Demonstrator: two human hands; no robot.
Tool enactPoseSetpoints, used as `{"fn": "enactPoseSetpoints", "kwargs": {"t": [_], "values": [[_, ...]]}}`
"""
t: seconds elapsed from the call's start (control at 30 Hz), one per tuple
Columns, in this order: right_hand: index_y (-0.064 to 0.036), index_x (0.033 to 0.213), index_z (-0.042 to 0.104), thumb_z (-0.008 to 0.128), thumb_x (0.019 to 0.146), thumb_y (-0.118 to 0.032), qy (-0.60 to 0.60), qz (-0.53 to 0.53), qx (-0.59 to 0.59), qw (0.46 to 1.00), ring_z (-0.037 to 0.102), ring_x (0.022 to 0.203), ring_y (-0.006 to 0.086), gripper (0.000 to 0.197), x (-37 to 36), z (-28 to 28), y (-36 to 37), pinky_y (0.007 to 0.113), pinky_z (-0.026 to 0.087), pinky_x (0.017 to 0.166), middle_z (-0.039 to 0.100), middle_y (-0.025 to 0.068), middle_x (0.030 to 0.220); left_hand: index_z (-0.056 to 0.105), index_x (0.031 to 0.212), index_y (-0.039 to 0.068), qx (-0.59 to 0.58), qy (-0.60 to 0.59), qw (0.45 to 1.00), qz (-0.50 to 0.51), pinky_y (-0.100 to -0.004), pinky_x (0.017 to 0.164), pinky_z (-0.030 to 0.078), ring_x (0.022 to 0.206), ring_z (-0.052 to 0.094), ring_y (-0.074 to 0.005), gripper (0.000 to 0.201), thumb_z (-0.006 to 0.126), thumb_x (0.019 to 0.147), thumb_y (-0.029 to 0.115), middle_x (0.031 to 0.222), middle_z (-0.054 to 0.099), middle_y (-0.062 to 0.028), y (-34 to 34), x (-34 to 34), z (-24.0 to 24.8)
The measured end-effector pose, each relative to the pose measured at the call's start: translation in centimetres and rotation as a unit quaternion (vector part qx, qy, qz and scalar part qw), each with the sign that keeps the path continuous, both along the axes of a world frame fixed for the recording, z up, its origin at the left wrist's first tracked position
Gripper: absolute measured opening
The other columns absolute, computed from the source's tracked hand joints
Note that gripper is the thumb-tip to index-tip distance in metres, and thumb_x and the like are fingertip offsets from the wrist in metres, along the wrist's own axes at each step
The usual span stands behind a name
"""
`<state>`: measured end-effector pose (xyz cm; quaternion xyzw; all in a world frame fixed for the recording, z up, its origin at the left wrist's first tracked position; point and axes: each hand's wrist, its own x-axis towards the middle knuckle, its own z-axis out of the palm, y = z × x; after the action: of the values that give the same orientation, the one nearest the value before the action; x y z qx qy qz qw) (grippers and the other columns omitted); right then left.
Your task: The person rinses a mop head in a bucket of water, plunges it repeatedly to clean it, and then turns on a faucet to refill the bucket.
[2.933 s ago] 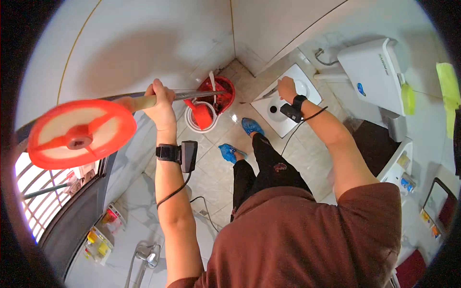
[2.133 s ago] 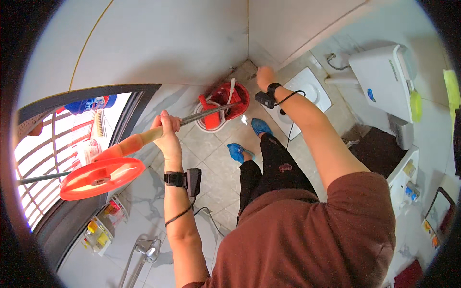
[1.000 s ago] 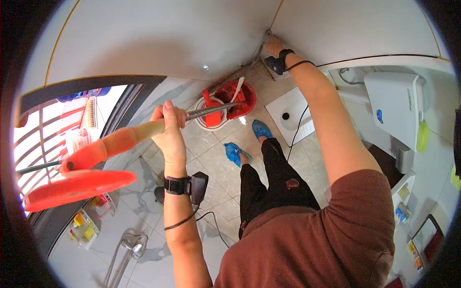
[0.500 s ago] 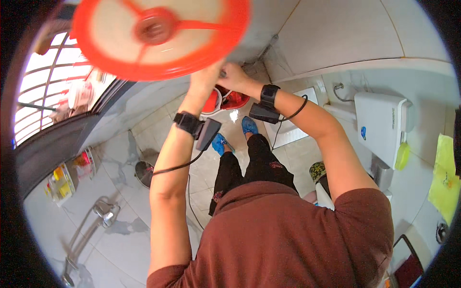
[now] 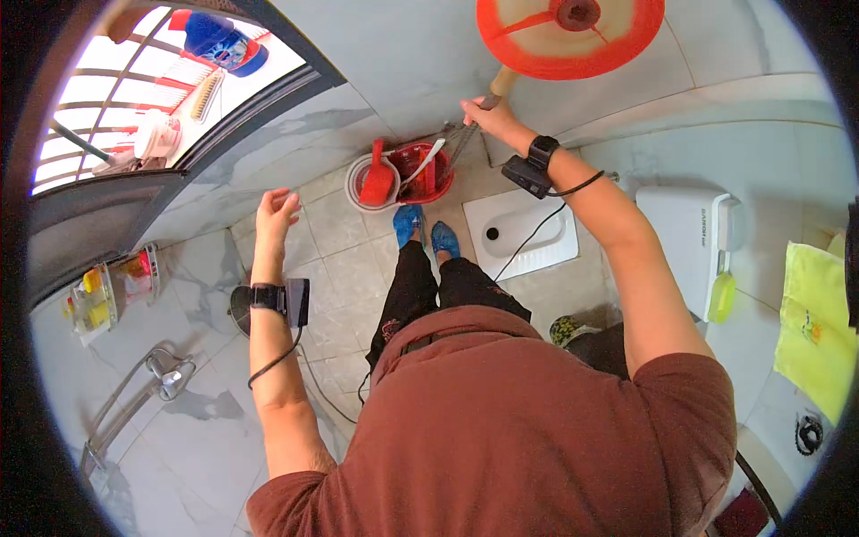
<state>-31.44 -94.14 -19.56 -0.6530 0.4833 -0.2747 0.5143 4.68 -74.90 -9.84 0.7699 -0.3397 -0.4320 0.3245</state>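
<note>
My right hand (image 5: 497, 123) is closed around the handle of a plunger (image 5: 575, 63). Its red-rimmed, pale-centred cup is raised at the top of the view, and the handle slants down through my fingers. My left hand (image 5: 278, 215) hangs apart from it on the left, fingers loosely curled with nothing in them. Below, on the floor, stand a white bucket (image 5: 353, 190) with a red scoop (image 5: 378, 183) in it and a red basin (image 5: 445, 183) holding a white-handled tool and other red things.
A white squat toilet (image 5: 537, 240) is set in the floor. On the right wall are a white cistern (image 5: 684, 242) and a yellow towel (image 5: 819, 313). At left are a barred window with a blue bottle (image 5: 219, 43) and brush (image 5: 207, 94), a shower tap (image 5: 170, 371) and a shelf (image 5: 94, 309).
The plunger has swung up and to the right in my right hand. My left hand has come off it and moved down to the left.
</note>
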Motion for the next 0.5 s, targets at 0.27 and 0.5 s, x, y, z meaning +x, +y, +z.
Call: {"fn": "enactPoseSetpoints", "kwargs": {"t": [0.27, 0.5], "values": [[-0.0044, 0.065, 0.058, 0.055, 0.076, -0.038, 0.064, -0.073, 0.07, 0.993, 0.051, 0.052, 0.0119, 0.036, -2.0, 0.3, -2.9, 0.029, 0.042, 0.045, 0.055, 0.002, 0.057, 0.044, 0.109, 0.003, 0.04, 0.041, 0.998, 0.032, -0.0295, 0.069, 0.044, 0.084, 0.054, -0.0155, 0.038, 0.057, 0.08, 0.023, 0.096, 0.053, -0.0083, 4.7, -0.2, 2.4], [-0.0046, 0.08, 0.058, 0.057, 0.075, -0.039, 0.077, 0.027, 0.095, 0.992, 0.055, 0.066, 0.0136, 0.035, -4.2, 1.0, -6.9, 0.029, 0.047, 0.051, 0.059, 0.004, 0.077, 0.045, 0.11, 0.002, 0.067, -0.036, 0.996, 0.051, -0.0285, 0.067, 0.045, 0.083, 0.056, -0.0168, 0.042, 0.058, 0.078, 0.025, 0.098, 0.054, -0.0117, 6.5, 2.1, 4.5]]}}
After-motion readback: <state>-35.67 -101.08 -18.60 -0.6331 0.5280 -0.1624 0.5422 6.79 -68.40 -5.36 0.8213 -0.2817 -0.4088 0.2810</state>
